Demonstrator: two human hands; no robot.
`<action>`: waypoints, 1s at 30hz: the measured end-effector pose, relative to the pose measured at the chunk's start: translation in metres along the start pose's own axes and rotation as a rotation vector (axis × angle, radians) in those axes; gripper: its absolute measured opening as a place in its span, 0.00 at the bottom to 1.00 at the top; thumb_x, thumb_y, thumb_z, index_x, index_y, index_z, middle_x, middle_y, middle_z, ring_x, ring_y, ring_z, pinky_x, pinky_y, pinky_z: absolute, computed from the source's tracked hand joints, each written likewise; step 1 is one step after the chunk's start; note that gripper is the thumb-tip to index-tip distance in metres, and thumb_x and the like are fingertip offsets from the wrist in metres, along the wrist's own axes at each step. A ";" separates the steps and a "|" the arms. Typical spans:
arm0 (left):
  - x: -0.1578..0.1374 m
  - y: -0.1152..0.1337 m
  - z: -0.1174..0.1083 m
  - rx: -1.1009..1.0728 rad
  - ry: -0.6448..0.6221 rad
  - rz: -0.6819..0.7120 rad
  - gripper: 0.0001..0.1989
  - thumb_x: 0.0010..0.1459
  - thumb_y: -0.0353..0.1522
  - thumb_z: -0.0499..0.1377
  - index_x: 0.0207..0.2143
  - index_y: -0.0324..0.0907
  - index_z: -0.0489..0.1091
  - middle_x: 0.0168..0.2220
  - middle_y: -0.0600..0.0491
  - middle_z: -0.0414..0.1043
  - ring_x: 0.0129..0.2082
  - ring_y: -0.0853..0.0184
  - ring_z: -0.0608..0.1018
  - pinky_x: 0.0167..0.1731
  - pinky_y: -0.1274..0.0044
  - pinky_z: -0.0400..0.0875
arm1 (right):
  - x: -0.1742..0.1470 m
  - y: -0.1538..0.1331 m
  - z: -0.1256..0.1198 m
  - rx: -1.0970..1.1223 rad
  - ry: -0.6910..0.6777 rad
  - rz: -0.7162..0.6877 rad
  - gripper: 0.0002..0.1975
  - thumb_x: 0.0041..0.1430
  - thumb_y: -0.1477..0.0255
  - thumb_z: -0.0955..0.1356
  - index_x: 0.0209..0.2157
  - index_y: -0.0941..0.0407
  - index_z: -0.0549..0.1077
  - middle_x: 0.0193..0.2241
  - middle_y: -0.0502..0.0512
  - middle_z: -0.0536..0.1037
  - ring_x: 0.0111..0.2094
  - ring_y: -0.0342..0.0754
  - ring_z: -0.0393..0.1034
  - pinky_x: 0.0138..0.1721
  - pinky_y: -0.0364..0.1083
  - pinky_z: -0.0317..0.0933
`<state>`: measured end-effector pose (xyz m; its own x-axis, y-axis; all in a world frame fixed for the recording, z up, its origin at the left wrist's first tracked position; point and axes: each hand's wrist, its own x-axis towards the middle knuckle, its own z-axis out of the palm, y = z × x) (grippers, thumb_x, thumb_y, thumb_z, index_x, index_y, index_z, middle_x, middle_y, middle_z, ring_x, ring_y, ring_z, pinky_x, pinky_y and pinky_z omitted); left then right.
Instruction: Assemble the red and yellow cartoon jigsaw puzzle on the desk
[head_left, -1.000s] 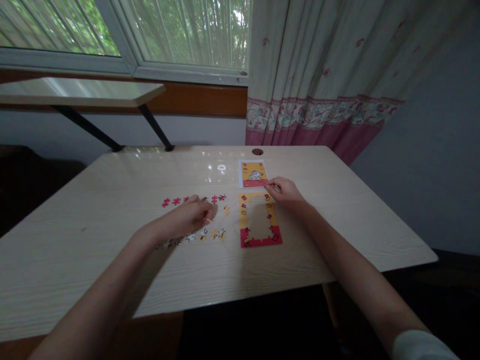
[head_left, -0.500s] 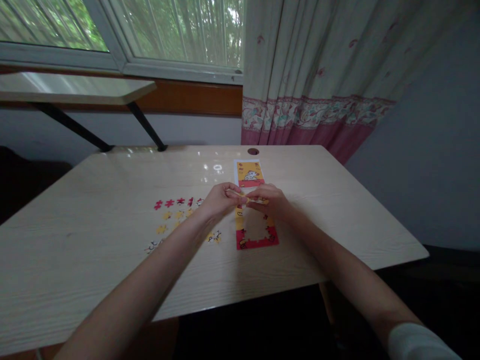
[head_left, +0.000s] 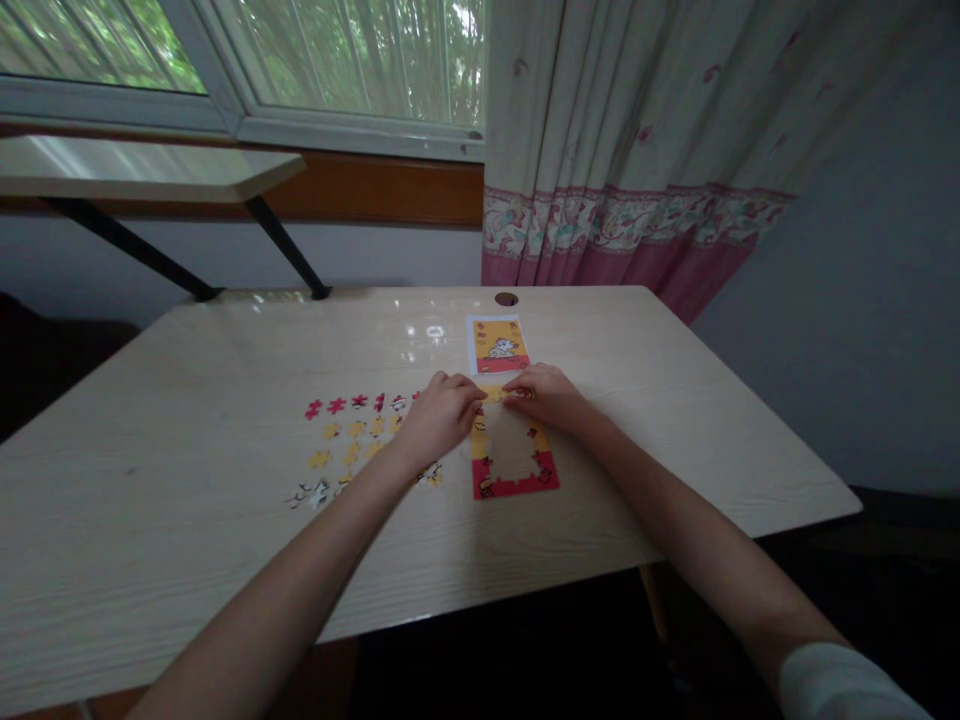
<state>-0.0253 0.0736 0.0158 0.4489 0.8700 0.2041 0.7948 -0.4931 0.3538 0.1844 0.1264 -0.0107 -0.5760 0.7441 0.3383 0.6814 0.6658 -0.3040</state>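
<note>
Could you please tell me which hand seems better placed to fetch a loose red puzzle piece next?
Probably the left hand: both hands are at the puzzle frame, but the left is nearer the red pieces; the right hand is farther from them.

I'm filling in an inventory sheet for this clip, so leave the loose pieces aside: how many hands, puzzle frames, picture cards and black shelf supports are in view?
Hands: 2 (left hand, right hand)
Puzzle frame: 1
Picture card: 1
Black shelf supports: 2
Total: 6
</note>
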 end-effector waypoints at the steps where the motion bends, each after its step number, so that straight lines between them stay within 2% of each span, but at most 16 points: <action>1: 0.000 0.000 0.001 0.025 -0.001 0.012 0.15 0.61 0.31 0.49 0.43 0.38 0.73 0.42 0.45 0.72 0.41 0.58 0.68 0.43 0.67 0.64 | 0.000 0.000 0.000 -0.010 -0.002 -0.002 0.11 0.53 0.64 0.71 0.36 0.54 0.78 0.31 0.55 0.78 0.34 0.47 0.69 0.37 0.45 0.58; 9: -0.002 0.006 0.001 0.206 -0.055 0.107 0.18 0.58 0.25 0.48 0.48 0.41 0.70 0.44 0.45 0.69 0.40 0.59 0.66 0.39 0.69 0.64 | -0.003 0.002 -0.001 -0.037 0.005 -0.013 0.10 0.52 0.64 0.71 0.35 0.55 0.77 0.32 0.55 0.78 0.35 0.47 0.69 0.38 0.45 0.57; 14: -0.003 0.005 0.003 0.270 -0.040 0.107 0.17 0.58 0.25 0.50 0.47 0.42 0.70 0.43 0.47 0.69 0.40 0.59 0.65 0.39 0.70 0.64 | -0.002 0.002 0.000 -0.006 0.002 -0.004 0.11 0.51 0.65 0.72 0.35 0.57 0.77 0.32 0.55 0.78 0.35 0.47 0.69 0.38 0.45 0.57; 18: -0.004 0.004 0.005 0.271 -0.022 0.119 0.20 0.58 0.25 0.50 0.51 0.44 0.66 0.44 0.48 0.69 0.40 0.60 0.65 0.39 0.71 0.64 | -0.001 0.002 0.001 0.009 -0.013 0.004 0.11 0.52 0.65 0.71 0.36 0.56 0.77 0.32 0.55 0.78 0.35 0.48 0.69 0.39 0.45 0.58; 23: -0.004 0.009 0.003 0.319 -0.052 0.091 0.18 0.59 0.26 0.51 0.50 0.46 0.68 0.45 0.48 0.68 0.40 0.60 0.65 0.39 0.71 0.64 | -0.001 0.003 0.000 0.017 -0.007 -0.005 0.12 0.51 0.66 0.72 0.36 0.57 0.77 0.32 0.56 0.77 0.35 0.47 0.69 0.38 0.45 0.58; 30: -0.003 0.014 0.003 0.403 -0.064 0.079 0.16 0.61 0.28 0.51 0.50 0.47 0.67 0.44 0.49 0.68 0.40 0.60 0.66 0.36 0.72 0.62 | -0.001 0.003 -0.003 -0.022 -0.039 -0.030 0.07 0.54 0.69 0.70 0.33 0.57 0.77 0.31 0.55 0.77 0.34 0.46 0.68 0.37 0.44 0.56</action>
<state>-0.0148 0.0637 0.0177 0.5289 0.8345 0.1547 0.8477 -0.5282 -0.0488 0.1883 0.1277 -0.0091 -0.6131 0.7260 0.3116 0.6732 0.6865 -0.2747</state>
